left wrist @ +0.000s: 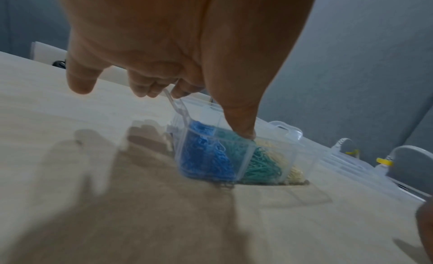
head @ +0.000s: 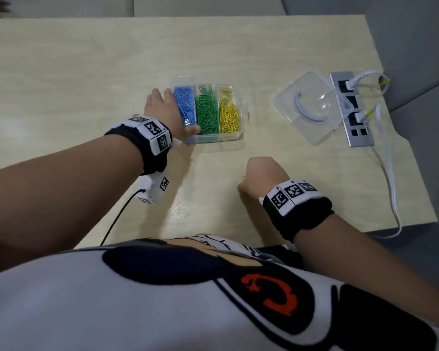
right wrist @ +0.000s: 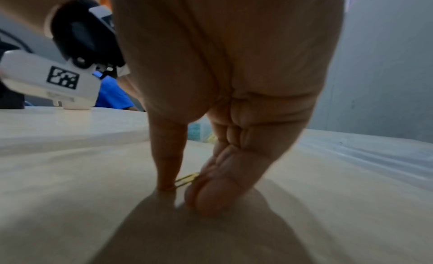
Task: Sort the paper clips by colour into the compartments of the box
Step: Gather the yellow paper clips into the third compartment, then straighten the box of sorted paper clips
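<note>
On the surface (head: 86,72), I see the box (head: 235,138) with blue, green and yellow clips sorted; left hand (head: 165,110) grips its left end, thumb inside. Right hand (right wrist: 211,138) pinches a yellow clip (right wrist: 186,180) near me.

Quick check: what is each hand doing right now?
Left hand: grips the box, thumb over its near wall.
Right hand: pinches a yellow paper clip on the table.

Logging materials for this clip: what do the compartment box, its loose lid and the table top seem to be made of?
Box: clear glossy plastic, the clips show through its walls.
Lid: the same clear plastic, with glare spots.
Table: pale wood-grain surface, matte; probably laminate, though solid wood cannot be ruled out.
</note>
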